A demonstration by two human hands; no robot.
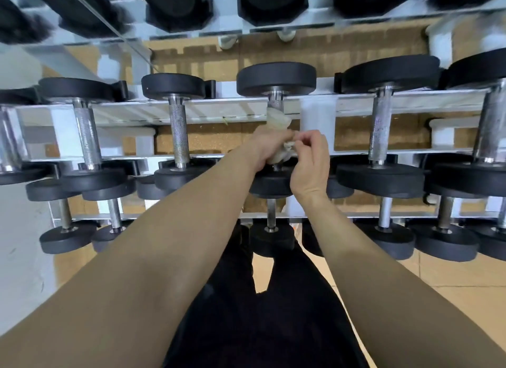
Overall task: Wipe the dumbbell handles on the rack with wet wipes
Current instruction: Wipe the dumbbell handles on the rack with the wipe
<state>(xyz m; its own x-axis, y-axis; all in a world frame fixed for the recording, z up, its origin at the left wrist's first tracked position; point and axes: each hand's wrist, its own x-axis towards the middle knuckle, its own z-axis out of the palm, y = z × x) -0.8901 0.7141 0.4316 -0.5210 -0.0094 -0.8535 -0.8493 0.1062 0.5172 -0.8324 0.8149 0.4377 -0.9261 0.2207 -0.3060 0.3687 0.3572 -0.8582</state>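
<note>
**A:** so where's the wet wipe (pixel 278 121) at?

**B:** bunched round the handle (pixel 275 101) of the centre dumbbell (pixel 276 79) on the white rack (pixel 224 109). only a bit of bare knurled steel shows up by its far head. left hand (pixel 267 147) is curled right round the wipe, clamping it onto that handle.

**A:** and the other one?

**B:** right hand (pixel 310 162) sits just right of the handle, fingers bent in, thumb and fingertips pinching a fold of the wipe. left neighbour (pixel 177 132) and right neighbour (pixel 379 132) rest on the same tier either side of that dumbbell.
</note>
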